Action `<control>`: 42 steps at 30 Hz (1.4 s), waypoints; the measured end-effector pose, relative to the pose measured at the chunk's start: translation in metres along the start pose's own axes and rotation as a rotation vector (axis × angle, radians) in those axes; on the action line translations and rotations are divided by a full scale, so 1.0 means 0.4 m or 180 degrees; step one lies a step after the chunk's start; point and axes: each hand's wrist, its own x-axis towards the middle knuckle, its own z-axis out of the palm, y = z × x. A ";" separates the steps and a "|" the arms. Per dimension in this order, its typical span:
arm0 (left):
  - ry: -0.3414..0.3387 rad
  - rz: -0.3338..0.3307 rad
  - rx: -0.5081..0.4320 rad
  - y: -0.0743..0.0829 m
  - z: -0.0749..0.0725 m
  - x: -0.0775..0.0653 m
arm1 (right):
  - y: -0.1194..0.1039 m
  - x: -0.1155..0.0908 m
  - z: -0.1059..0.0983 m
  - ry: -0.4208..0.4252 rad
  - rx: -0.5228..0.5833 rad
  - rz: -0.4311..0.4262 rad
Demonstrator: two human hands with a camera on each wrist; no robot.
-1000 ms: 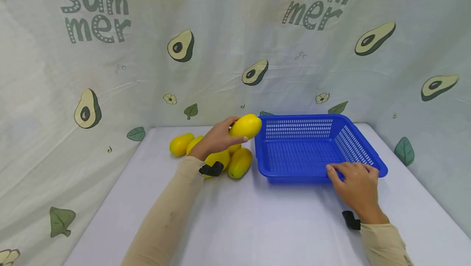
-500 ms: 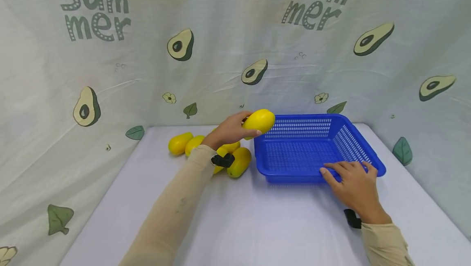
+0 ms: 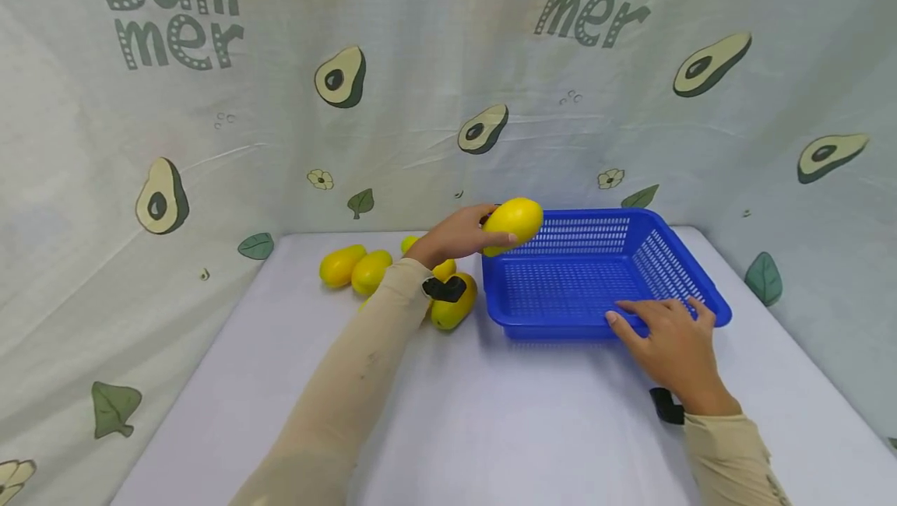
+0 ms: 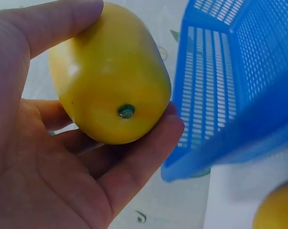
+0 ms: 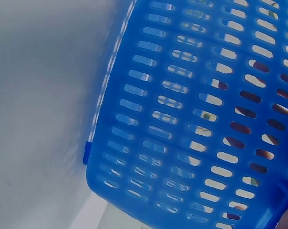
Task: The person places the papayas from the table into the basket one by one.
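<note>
A yellow mango [image 3: 517, 219] is held by my left hand [image 3: 459, 235], raised over the left rim of the blue plastic basket [image 3: 554, 332]. In the left wrist view the thumb lies along one side of the mango [image 4: 112, 71] and the fingers curl beneath it, its stem end facing the camera. My right hand [image 3: 671, 344] grips the front rim of the basket near its right corner. Through the slots of the basket wall [image 5: 179, 36] in the right wrist view, parts of fingers show on the inside. No fruit shows in the basket.
Several more mangoes [image 3: 371, 272] lie left of the basket, partly hidden by the left forearm. The table [image 3: 504, 428] has a white cover. A curtain [image 3: 406, 93] printed with avocados hangs behind and at the sides.
My left hand has carried the mango rightward from beside the pile to over the basket's left edge. The right hand has shifted slightly left along the rim.
</note>
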 end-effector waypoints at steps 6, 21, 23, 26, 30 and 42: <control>-0.0349 0.0227 -0.0125 0.044 -0.009 0.037 | 0.002 -0.007 -0.005 -0.0065 -0.0006 0.0066; -0.1003 0.0472 0.0428 0.171 -0.011 0.125 | -0.005 0.002 0.012 0.0060 0.0106 0.0120; -0.1052 0.0455 0.0400 0.175 0.002 0.133 | -0.004 -0.001 0.012 0.0075 0.0099 0.0122; -0.1049 0.0435 0.0336 0.177 0.019 0.145 | -0.005 -0.003 0.012 0.0104 0.0099 0.0111; -0.0936 0.0457 0.0297 0.183 0.036 0.159 | -0.005 -0.002 0.010 0.0141 0.0120 0.0095; -0.0590 0.0215 0.0742 0.182 0.079 0.207 | -0.005 -0.003 0.011 0.0178 0.0146 0.0091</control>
